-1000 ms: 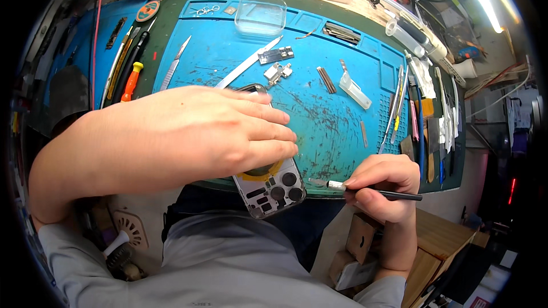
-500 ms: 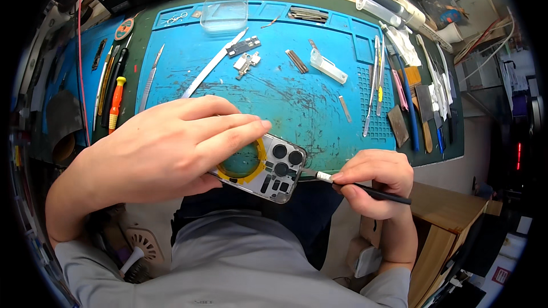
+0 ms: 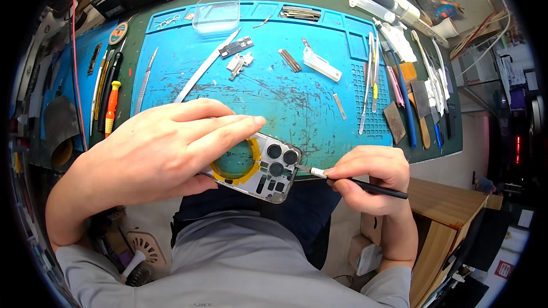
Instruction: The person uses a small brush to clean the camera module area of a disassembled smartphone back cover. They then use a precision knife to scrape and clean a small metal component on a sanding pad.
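Note:
My left hand (image 3: 171, 151) grips a phone back housing (image 3: 268, 187) at the near edge of the blue work mat (image 3: 308, 131). The housing has a yellow ring round a circular opening and several black camera rings at its right end. Its left part is hidden under my fingers. My right hand (image 3: 371, 179) is closed on a thin black-handled knife (image 3: 377, 188) with a white collar. The narrow metal tip meets the housing's right edge, beside the camera rings; whether it goes into the edge I cannot tell.
Small metal phone parts (image 3: 239, 64), a clear plastic box (image 3: 217, 14) and a long flat metal strip (image 3: 206, 67) lie on the mat. Tweezers (image 3: 368, 85) and brushes (image 3: 421, 82) are at right. A yellow-and-orange screwdriver (image 3: 112, 108) is at left. A wooden cabinet (image 3: 451, 211) stands lower right.
The whole view has shifted slightly, with the mat's things a little further left and up. My grip on the housing and the knife is the same, and the knife tip stays at the right edge.

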`<state>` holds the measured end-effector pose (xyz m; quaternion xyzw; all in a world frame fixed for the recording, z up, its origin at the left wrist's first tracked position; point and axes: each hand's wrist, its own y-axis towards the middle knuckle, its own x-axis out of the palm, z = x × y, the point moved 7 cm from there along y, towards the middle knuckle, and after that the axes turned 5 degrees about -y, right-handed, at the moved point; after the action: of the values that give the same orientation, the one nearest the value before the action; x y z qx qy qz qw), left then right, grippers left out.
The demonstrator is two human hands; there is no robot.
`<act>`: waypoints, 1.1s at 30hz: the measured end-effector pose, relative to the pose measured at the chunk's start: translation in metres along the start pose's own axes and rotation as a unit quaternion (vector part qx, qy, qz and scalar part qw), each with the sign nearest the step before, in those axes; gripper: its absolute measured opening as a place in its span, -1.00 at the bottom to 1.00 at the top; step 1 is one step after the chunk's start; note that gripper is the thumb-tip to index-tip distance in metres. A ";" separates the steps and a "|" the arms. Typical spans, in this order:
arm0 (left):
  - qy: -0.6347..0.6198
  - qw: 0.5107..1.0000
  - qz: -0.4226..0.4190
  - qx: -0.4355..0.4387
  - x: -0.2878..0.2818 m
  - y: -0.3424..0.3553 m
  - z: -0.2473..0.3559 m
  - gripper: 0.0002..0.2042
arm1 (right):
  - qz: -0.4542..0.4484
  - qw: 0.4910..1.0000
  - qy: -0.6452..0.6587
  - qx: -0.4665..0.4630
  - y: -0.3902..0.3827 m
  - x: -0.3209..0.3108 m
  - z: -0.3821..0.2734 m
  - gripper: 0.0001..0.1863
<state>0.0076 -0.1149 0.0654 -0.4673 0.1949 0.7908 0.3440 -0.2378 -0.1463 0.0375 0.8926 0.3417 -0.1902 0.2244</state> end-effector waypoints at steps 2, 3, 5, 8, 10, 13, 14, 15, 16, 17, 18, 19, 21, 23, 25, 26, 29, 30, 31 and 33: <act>0.002 1.000 0.002 0.001 0.000 0.000 0.000 -0.05 | 0.003 1.000 0.008 0.007 0.000 0.001 0.001 -0.77; 0.002 1.000 0.001 0.001 0.000 0.001 0.000 -0.06 | 0.005 1.000 0.007 0.006 -0.001 0.001 0.001 -0.77; 0.002 1.000 0.001 0.001 0.000 0.001 0.000 -0.06 | 0.010 1.000 0.005 0.001 0.000 0.001 0.002 -0.77; -0.001 1.000 0.002 -0.003 -0.001 0.001 0.000 -0.07 | 0.006 1.000 -0.006 0.002 0.001 0.001 0.001 -0.76; -0.007 1.000 0.000 -0.010 -0.001 0.001 0.001 -0.07 | 0.009 1.000 0.004 0.009 0.001 0.000 0.002 -0.76; -0.006 1.000 0.006 -0.011 0.000 0.000 0.000 -0.06 | 0.005 1.000 -0.002 0.001 0.003 0.000 0.001 -0.76; -0.009 1.000 0.007 -0.014 0.000 0.000 0.000 -0.04 | 0.002 1.000 -0.005 -0.001 0.003 0.001 0.001 -0.76; -0.012 1.000 0.007 -0.017 -0.001 0.001 0.001 -0.02 | 0.008 1.000 0.002 0.002 0.002 0.000 0.001 -0.76; -0.015 1.000 0.007 -0.020 -0.002 0.002 0.001 -0.01 | 0.013 1.000 0.009 0.006 0.001 -0.001 0.002 -0.76; -0.011 1.000 0.006 -0.023 -0.001 0.001 0.001 0.01 | 0.018 1.000 0.016 0.009 0.000 -0.001 0.004 -0.76; -0.007 1.000 0.004 -0.026 0.000 0.001 0.002 0.03 | 0.027 0.999 0.023 0.017 -0.002 -0.002 0.005 -0.76; -0.003 1.000 0.002 -0.029 0.001 0.000 0.001 0.04 | 0.024 0.999 0.020 0.005 0.000 -0.001 0.004 -0.76; -0.004 0.999 -0.006 -0.033 0.003 0.000 0.000 0.07 | 0.017 1.000 0.013 0.002 0.003 0.001 0.002 -0.77; 0.000 0.999 -0.014 -0.045 0.003 0.000 0.001 0.08 | 0.038 0.999 0.025 -0.002 0.002 -0.002 0.006 -0.79; 0.006 0.999 -0.029 -0.044 0.004 -0.002 -0.001 0.09 | 0.029 0.999 0.020 -0.011 0.002 -0.002 0.006 -0.79; 0.013 0.998 -0.031 -0.044 0.004 -0.002 0.000 0.09 | 0.031 0.999 0.024 -0.011 0.002 -0.001 0.006 -0.80; 0.027 0.998 -0.038 -0.040 0.005 -0.002 -0.001 0.10 | 0.036 0.999 0.036 -0.006 0.000 0.002 0.007 -0.80; 0.033 0.998 -0.040 -0.042 0.005 -0.003 0.000 0.10 | 0.037 0.999 0.039 -0.002 -0.001 0.000 0.008 -0.80; 0.035 0.998 -0.041 -0.043 0.005 -0.003 0.000 0.10 | 0.035 0.999 0.035 -0.005 -0.001 0.000 0.007 -0.80; 0.038 0.997 -0.040 -0.046 0.006 -0.005 -0.001 0.10 | 0.035 0.999 0.029 -0.012 0.000 0.002 0.007 -0.80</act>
<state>0.0096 -0.1102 0.0596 -0.5197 0.1520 0.7664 0.3457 -0.2376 -0.1490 0.0311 0.9062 0.3191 -0.1521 0.2321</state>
